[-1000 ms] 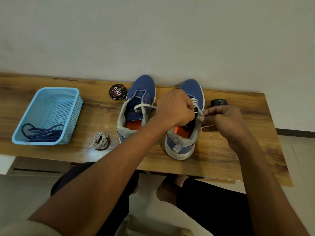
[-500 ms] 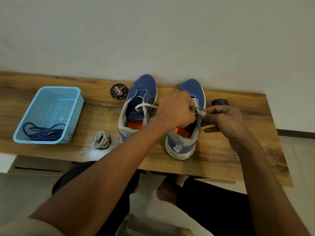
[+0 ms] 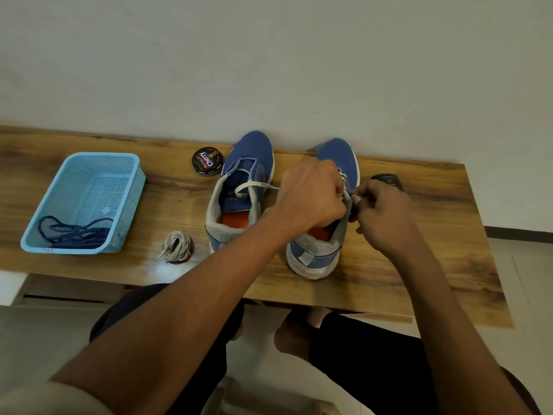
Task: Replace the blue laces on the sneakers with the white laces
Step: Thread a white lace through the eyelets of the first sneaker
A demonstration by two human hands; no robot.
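Flat white lace (image 3: 257, 184), seemingly woven

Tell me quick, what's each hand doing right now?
Left hand: fingers curled, pinching the white lace at the right sneaker.
Right hand: pinching the same lace's other end beside that sneaker.

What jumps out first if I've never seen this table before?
Both hands meet over the right blue sneaker: the left hand and right hand work a white lace at its eyelets. At the left, a light blue basket holds the dark blue laces.
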